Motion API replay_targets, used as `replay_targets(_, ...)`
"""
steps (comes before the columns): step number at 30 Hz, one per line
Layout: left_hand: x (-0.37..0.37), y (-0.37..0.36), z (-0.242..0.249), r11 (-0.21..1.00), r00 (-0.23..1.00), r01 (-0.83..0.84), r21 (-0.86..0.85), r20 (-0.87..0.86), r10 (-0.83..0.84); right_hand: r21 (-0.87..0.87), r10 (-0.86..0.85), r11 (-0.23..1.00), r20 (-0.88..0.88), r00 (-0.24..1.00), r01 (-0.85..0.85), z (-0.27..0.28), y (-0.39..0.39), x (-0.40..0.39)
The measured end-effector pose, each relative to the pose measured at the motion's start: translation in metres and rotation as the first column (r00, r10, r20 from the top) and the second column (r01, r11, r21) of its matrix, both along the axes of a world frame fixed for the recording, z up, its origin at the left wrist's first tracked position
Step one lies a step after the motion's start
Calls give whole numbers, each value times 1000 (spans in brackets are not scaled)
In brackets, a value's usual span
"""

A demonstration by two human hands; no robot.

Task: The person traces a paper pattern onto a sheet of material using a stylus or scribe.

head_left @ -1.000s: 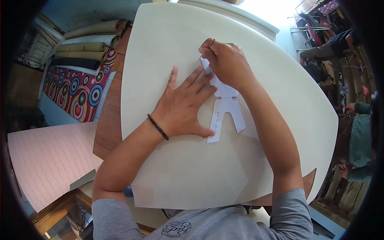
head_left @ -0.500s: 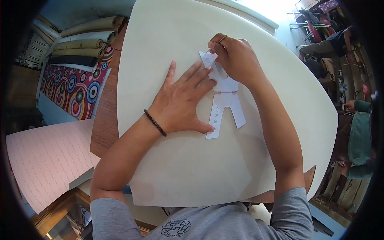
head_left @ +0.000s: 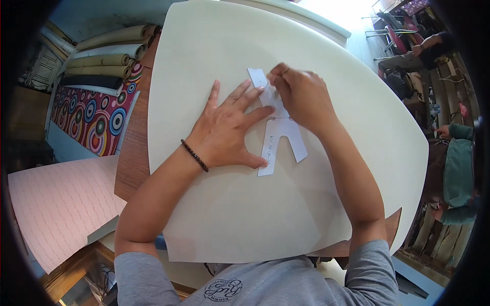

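A white paper pattern piece point(head_left: 280, 129) with forked ends and handwriting on it lies flat on a large cream sheet point(head_left: 235, 214). My left hand point(head_left: 220, 132) is spread open, its thumb and fingertips pressing along the pattern's left edge. At the pattern's upper right side, my right hand point(head_left: 306, 97) is closed in a pinch. Motion blurs its fingertips, so what they hold cannot be made out. Part of the pattern's upper fork is covered by this hand.
Rolled material point(head_left: 102, 58) is stacked at the left above a circle-patterned cloth point(head_left: 92, 115). A pink printed sheet point(head_left: 61, 204) sits at lower left, beside a brown wooden board point(head_left: 130, 153). At the right edge are a person in a green sleeve point(head_left: 459, 173) and another seated person.
My right hand has come down along the pattern's upper right side, and its fingertips are now blurred. The left hand still presses the pattern. The whole view has shifted slightly.
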State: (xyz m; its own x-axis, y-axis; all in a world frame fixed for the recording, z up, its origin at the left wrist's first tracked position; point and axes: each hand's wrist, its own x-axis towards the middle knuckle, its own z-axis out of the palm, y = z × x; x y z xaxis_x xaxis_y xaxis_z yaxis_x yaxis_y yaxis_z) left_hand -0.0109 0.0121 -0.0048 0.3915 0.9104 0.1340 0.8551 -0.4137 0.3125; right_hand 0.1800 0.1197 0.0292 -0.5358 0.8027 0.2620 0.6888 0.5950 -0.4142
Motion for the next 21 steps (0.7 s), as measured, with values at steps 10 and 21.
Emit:
replay_targets(10,4,1,10,999,992,24,-22,-122,-27,-99,19,995,33,999,-15,7,6,32)
replay_targets(21,27,23,46,974,965,69,-214,-232,-120,-94,-191,978,-53,980,185,-5,24,20)
